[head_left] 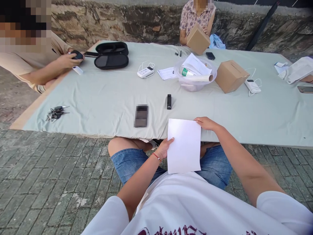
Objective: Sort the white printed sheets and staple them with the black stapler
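Observation:
A blank white sheet of paper (184, 147) is held over my lap, its top edge reaching just past the table's near edge. My left hand (165, 148) grips the sheet's left side, thumb on top and fingers underneath. At the top right corner, my right hand (204, 123) pinches the paper between thumb and fingers. Beyond the sheet on the cloth lies a black stapler-like object (169, 101). A dark rectangular item (141, 116), blurred out, rests to the left of it.
On the cloth-covered table (110, 98) are keys (57, 113), a black case (111, 55), a white cabled device (146, 71), a plastic basin (190, 85) with papers, and a cardboard box (231, 76). One person holds another box (198, 39); another person's hands hold a dark object (77, 54).

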`<state>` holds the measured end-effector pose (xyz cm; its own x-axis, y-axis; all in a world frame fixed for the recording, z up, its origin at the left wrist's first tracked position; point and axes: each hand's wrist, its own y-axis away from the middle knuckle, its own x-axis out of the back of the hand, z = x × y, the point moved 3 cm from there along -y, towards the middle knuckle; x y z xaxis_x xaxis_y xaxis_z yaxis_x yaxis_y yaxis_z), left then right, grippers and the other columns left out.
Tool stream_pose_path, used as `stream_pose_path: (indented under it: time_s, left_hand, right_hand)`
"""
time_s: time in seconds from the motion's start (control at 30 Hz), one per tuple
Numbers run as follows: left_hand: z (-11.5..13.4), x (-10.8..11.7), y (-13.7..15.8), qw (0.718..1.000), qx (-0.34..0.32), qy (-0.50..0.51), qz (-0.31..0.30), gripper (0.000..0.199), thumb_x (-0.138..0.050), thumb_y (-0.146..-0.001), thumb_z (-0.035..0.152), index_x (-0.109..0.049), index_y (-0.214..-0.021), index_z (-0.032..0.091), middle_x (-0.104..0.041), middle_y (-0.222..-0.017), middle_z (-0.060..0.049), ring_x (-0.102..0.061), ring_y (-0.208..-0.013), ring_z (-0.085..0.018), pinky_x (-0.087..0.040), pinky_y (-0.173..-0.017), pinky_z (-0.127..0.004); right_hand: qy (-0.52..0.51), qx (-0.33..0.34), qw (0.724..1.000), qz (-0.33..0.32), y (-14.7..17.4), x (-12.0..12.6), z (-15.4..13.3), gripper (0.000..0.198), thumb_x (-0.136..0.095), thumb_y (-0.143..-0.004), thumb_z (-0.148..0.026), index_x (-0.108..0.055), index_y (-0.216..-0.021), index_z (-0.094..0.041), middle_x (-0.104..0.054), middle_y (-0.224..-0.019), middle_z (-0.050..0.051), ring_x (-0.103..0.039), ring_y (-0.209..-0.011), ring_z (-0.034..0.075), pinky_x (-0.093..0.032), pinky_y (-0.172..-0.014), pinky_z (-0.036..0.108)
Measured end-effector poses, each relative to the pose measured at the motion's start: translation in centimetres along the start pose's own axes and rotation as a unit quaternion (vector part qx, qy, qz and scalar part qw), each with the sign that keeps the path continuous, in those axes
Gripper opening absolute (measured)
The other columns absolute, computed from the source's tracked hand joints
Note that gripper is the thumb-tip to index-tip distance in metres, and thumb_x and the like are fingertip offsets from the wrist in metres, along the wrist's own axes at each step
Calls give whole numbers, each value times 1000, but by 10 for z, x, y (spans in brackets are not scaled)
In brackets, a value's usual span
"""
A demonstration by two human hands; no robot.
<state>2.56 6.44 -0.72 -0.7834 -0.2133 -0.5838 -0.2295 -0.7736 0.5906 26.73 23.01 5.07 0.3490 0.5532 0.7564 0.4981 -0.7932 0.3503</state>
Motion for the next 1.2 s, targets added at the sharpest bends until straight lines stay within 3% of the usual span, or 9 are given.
stream_pose_path:
  time_s: [0.17,0.33,0.5,0.7,0.8,0.9,1.03,1.2]
  left_hand:
    - [0,0,-2,1000,4,8,-9,40,-74,-78,27,-63,-113,8,-72,-106,-18,-71,-88,-27,-54,-90,-47]
    - [-2,4,-4,1000,10,17,-12,39,-73,-78,25,-63,-113,8,-72,-107,-18,-71,-89,-27,-53,-92,-47]
    - [-1,4,-4,997,24,57,-52,44,-72,-79,25,-62,-117,7,-69,-114,-20,-69,-98,-30,-50,-97,-49]
    - [-1,3,-3,998,23,44,-35,44,-70,-82,29,-60,-119,7,-72,-106,-19,-71,-90,-27,-53,-93,-47]
    - [0,1,0,999,20,30,-26,46,-71,-81,29,-60,-120,7,-72,-103,-18,-71,-86,-26,-55,-89,-44]
    - [2,-3,3,999,16,22,-30,46,-71,-81,30,-60,-120,8,-72,-103,-18,-71,-86,-25,-55,-88,-43]
    - [3,-6,3,999,12,22,-48,47,-72,-80,33,-61,-118,8,-71,-108,-19,-71,-91,-27,-53,-91,-46]
    - [2,-5,3,999,15,14,-46,45,-72,-80,36,-63,-114,8,-72,-106,-20,-71,-91,-28,-53,-91,-46]
  right_hand:
    - [8,16,1000,20,4,-4,7,40,-39,-94,-27,-60,-129,-25,-60,-133,4,-56,-119,22,-43,-102,37]
    - [13,38,999,17,5,-3,6,39,-39,-95,-31,-61,-128,-25,-62,-130,5,-56,-119,23,-42,-103,39]
    - [34,39,998,31,5,-3,2,42,-36,-96,-32,-58,-131,-23,-59,-133,8,-56,-119,24,-42,-103,40]
    - [69,32,997,15,3,-7,0,41,-34,-97,-32,-62,-125,-23,-63,-126,8,-57,-116,25,-43,-101,40]
    - [103,37,993,50,-2,-7,-13,44,-32,-98,-35,-56,-132,-22,-58,-134,9,-51,-124,27,-41,-103,44]
    - [104,81,988,86,-10,-8,-37,51,-30,-99,-42,-42,-145,-24,-43,-149,7,-38,-136,28,-36,-108,46]
    - [92,149,984,18,-21,-19,-68,50,-26,-100,-46,-47,-141,-26,-46,-147,5,-39,-136,26,-35,-109,45]
    - [92,127,987,26,-25,-26,-81,52,-26,-100,-47,-46,-141,-22,-47,-146,8,-43,-133,27,-37,-107,45]
